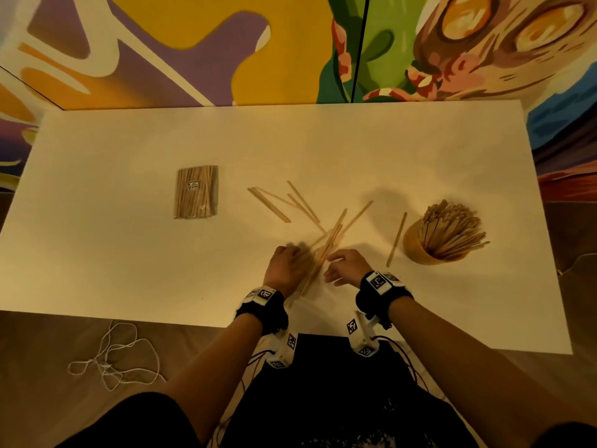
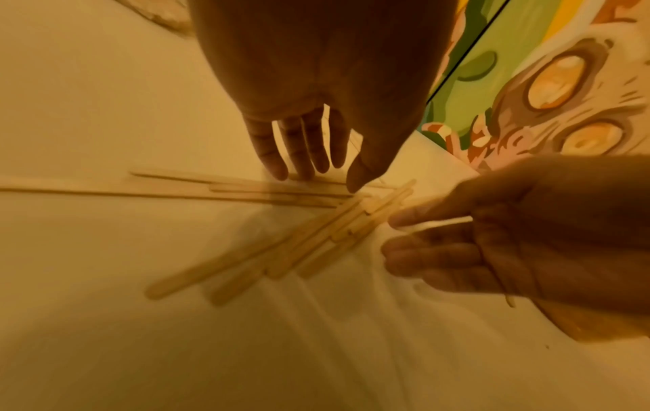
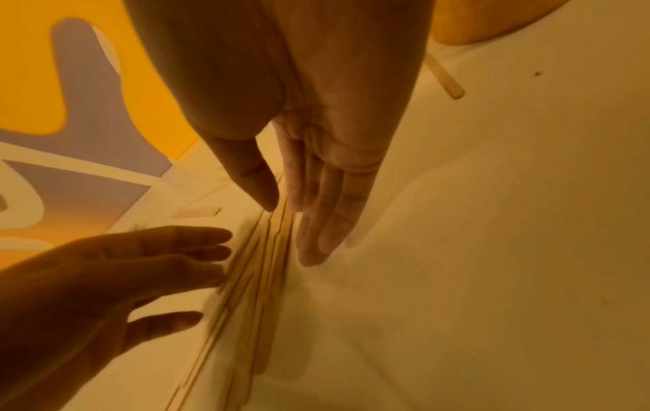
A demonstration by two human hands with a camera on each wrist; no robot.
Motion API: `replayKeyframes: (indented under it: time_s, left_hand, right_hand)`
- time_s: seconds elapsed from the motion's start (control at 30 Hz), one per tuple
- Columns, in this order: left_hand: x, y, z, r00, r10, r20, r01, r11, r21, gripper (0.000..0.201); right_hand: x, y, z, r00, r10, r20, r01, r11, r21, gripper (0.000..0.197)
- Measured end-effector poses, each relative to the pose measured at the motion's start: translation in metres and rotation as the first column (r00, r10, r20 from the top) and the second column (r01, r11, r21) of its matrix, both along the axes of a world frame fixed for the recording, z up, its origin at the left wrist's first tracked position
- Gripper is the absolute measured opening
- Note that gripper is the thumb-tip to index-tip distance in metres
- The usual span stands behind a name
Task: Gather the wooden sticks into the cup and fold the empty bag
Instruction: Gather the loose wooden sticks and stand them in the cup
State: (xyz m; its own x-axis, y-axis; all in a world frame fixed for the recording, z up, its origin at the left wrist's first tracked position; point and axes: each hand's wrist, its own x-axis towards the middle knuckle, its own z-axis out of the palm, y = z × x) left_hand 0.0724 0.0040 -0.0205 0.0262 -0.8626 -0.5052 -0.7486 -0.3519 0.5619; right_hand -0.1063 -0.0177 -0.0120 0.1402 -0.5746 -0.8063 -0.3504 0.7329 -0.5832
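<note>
A bunch of wooden sticks (image 1: 318, 257) lies on the white table (image 1: 129, 253) between my two hands. My left hand (image 1: 286, 263) rests at its left side, fingers (image 2: 302, 155) straight with tips touching the sticks (image 2: 309, 236). On the right side my right hand (image 1: 345, 265) has straight fingers (image 3: 320, 228) alongside the bunch (image 3: 260, 267). Neither hand grips anything. Further loose sticks (image 1: 284, 202) lie scattered behind the bunch. A tan cup (image 1: 420, 247) packed with sticks stands to the right. A clear bag (image 1: 197, 192) holding sticks lies flat at the left.
One stray stick (image 1: 396, 239) lies between my right hand and the cup, also seen as a stick end (image 3: 446, 80) below the cup (image 3: 468, 22). A white cord (image 1: 113, 357) lies on the floor, front left. A painted wall stands behind the table.
</note>
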Motion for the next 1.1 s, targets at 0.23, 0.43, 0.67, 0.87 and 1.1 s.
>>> replayKeyframes:
  time_s: [0.23, 0.43, 0.67, 0.87, 1.1]
  left_hand:
    - [0.074, 0.034, 0.006, 0.99, 0.093, 0.104, -0.096, 0.995, 0.027, 0.046]
    - [0.091, 0.075, 0.005, 0.992, 0.124, 0.038, -0.125, 0.992, 0.035, 0.013]
    - [0.054, 0.058, -0.003, 0.999, 0.043, 0.023, -0.043, 0.999, -0.016, 0.011]
    - [0.023, 0.04, -0.006, 0.998, 0.031, 0.058, -0.031, 0.999, 0.008, 0.008]
    - [0.018, 0.031, 0.003, 0.977, 0.191, -0.095, -0.185, 0.98, 0.07, 0.012]
  right_hand:
    - [-0.066, 0.026, -0.003, 0.994, 0.049, -0.097, -0.047, 0.999, 0.018, 0.011]
    - [-0.111, 0.044, 0.008, 0.877, 0.231, -0.422, -0.405, 0.828, -0.387, 0.022]
    - [-0.107, 0.036, 0.012, 0.655, 0.472, -0.59, -0.698, 0.677, -0.233, 0.061]
    - [-0.078, 0.038, 0.018, 0.638, 0.59, -0.494, -0.728, 0.672, -0.136, 0.061]
    - [-0.028, 0.043, 0.015, 0.62, 0.703, -0.348, -0.781, 0.596, -0.186, 0.057]
